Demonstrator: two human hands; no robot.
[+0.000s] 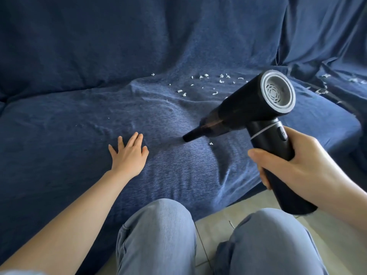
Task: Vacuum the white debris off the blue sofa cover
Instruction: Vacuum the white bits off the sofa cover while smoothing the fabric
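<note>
Handheld vacuum [256,124] is gripped by its handle in the right hand [297,165], fingers wrapped; left hand [129,153] is pressed flat on the soft blue sofa cover [79,120]; featherlight white debris [206,84] is scattered beyond the nozzle, likely easily lifted

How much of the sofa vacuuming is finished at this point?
Done: the sofa cover around the flat left hand shows only tiny specks. In hand: the right hand holds the vacuum, nozzle near one white scrap. Left: the debris cluster behind, and more far right.
</note>
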